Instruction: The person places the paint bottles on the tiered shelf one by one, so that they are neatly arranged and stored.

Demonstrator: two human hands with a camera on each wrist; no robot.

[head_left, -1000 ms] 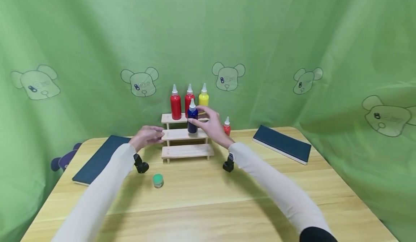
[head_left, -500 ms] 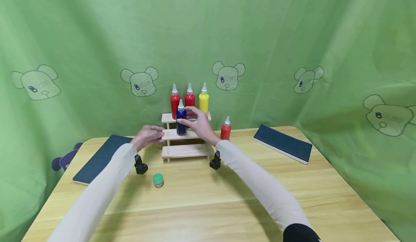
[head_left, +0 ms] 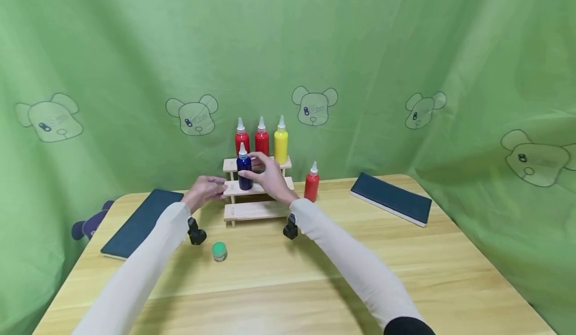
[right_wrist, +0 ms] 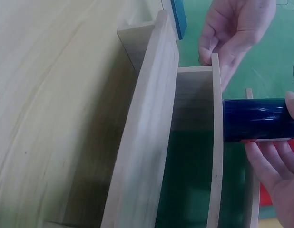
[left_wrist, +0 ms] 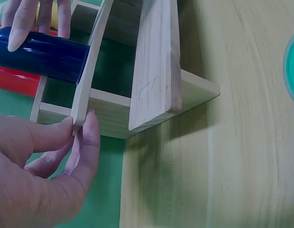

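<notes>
A dark blue squeeze bottle (head_left: 244, 175) with a white pointed cap stands upright toward the left end of the middle step of a three-step wooden rack (head_left: 256, 211). My right hand (head_left: 270, 179) holds it from the right, thumb and fingers around its body. In the right wrist view the base of the blue bottle (right_wrist: 256, 119) meets the step board. At the rack's left end, my left hand (head_left: 204, 193) pinches the middle board's end between thumb and fingers, as the left wrist view confirms. Two red bottles (head_left: 262, 142) and a yellow bottle (head_left: 281, 146) line the top step.
Another red bottle (head_left: 311, 185) stands on the table right of the rack. A small green-lidded jar (head_left: 219, 251) sits in front. Dark flat books lie on both sides, a left book (head_left: 143, 222) and a right book (head_left: 391, 199). Green curtain (head_left: 360, 50) hangs behind.
My right hand has moved left along the middle step with the blue bottle, from near its centre toward the left end. My left hand stays at the rack's end.
</notes>
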